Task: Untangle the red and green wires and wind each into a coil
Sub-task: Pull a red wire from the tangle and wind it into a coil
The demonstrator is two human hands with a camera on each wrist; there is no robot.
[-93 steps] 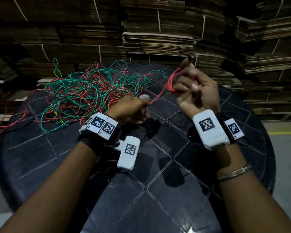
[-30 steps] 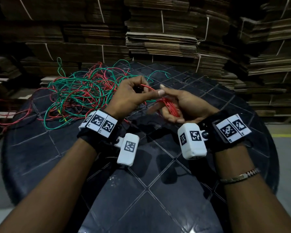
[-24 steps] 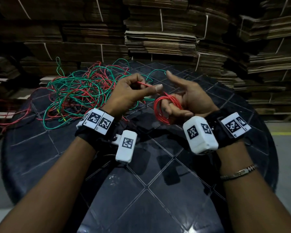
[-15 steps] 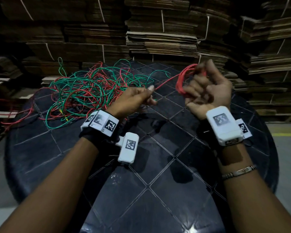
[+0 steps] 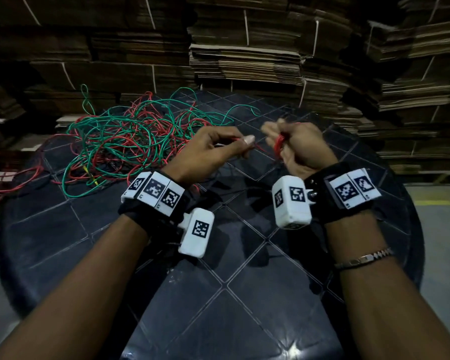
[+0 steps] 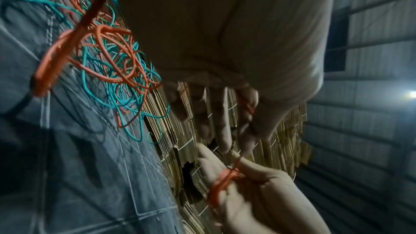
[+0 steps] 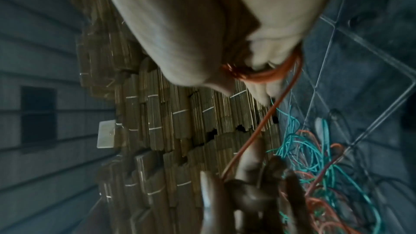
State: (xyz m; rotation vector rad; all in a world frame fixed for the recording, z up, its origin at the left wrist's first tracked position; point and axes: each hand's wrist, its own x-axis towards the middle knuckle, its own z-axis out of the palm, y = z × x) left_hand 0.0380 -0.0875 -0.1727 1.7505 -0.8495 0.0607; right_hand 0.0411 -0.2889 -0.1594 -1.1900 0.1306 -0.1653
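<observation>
Red wire (image 5: 279,144): a small bundle of loops sits wound round the fingers of the right hand (image 5: 300,149), near centre above the table (image 5: 244,294). The right-wrist view shows the loops hooked under the curled fingers, so that hand is closed on the started coil. From there one red strand runs left to the left hand (image 5: 208,149), which pinches it between thumb and forefinger (other fingers loosely curled; the blur hides finer detail). Both hands are held just above the table, close together but apart, joined only by the strand.

Farther out, on the far left of the table, lies the tangle (image 5: 130,141): red and green wire (image 5: 109,131) heaped and crossing each other throughout. Some red trails off the left edge. Stacked cardboard (image 5: 244,63) stands behind.

Progress, judged: early. Only a few turns of red are coiled; most of the red is in the heap and has yet to be pulled free. Green coil not started, neither hand touches green. Left to do: feed out and wind the remaining red, then wind the green.
</observation>
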